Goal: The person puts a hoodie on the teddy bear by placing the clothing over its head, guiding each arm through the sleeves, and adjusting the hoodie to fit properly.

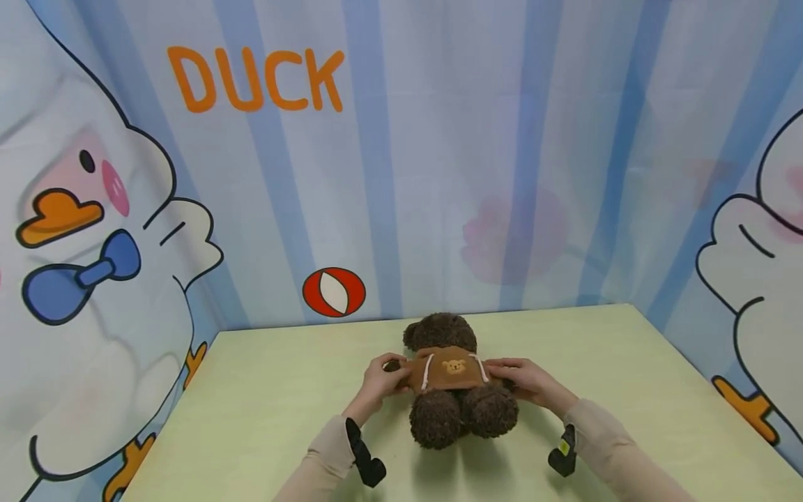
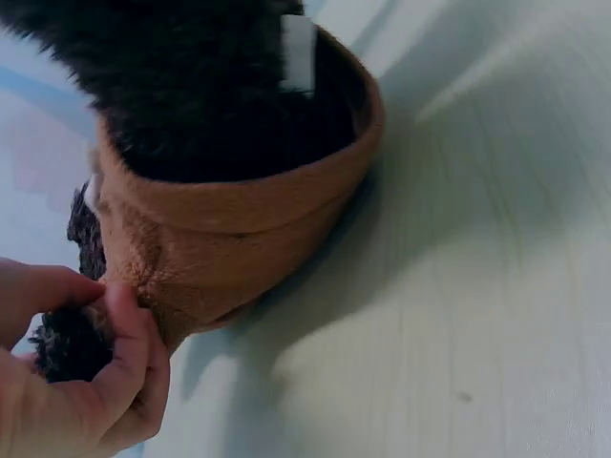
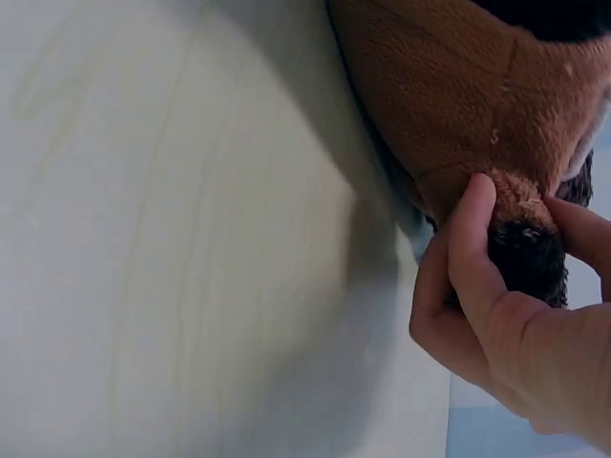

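A dark brown plush teddy bear point(image 1: 442, 331) lies face up on the table in the head view, its legs toward me. It wears a brown hooded top point(image 1: 439, 369) with white cords and a small bear face on the chest. My left hand point(image 1: 380, 376) pinches the sleeve end on the left side, fingers curled about the dark paw point(image 2: 72, 343). On the other side my right hand point(image 1: 530, 382) grips the opposite cuff, thumb and fingers round that paw point(image 3: 528, 258). The top's hem gapes round the body in the left wrist view, near a white tag point(image 2: 298, 52).
The pale yellow table point(image 1: 282, 390) extends around the bear. Behind it hangs a blue-striped backdrop point(image 1: 426, 174) printed with ducks and a red-and-white ball point(image 1: 334, 292). Black straps point(image 1: 364, 453) with camera mounts sit on both wrists.
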Action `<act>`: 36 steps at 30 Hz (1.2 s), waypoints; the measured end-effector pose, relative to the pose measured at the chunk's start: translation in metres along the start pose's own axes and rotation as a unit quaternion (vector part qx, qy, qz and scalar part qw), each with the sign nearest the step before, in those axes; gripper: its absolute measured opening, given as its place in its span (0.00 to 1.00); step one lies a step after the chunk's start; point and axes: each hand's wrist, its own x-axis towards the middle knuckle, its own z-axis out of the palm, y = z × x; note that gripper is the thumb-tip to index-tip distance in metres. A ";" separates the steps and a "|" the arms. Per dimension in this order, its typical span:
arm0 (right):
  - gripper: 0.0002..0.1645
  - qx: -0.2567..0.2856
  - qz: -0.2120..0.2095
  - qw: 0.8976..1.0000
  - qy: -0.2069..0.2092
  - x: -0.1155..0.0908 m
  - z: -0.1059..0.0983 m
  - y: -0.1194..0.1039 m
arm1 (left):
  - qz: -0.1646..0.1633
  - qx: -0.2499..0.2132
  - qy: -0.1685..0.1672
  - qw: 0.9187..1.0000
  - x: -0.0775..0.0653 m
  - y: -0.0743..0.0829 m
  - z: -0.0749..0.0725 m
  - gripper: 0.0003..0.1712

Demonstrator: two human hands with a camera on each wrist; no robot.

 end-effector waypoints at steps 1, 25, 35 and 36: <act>0.31 0.002 -0.003 1.000 0.003 0.000 -0.002 0.000 | -0.006 -0.011 0.002 1.000 0.000 0.000 -0.001 0.16; 0.23 -0.112 -0.156 0.979 -0.064 0.006 -0.043 0.012 | -0.002 -0.014 -0.042 0.999 0.006 -0.007 -0.012 0.08; 0.13 -0.317 -0.303 0.898 0.029 0.003 -0.025 0.010 | 0.175 0.146 -0.086 0.970 0.014 -0.017 -0.019 0.11; 0.13 -0.349 -0.330 0.877 0.039 0.003 -0.023 0.009 | 0.212 0.185 -0.083 0.956 0.015 -0.018 -0.020 0.10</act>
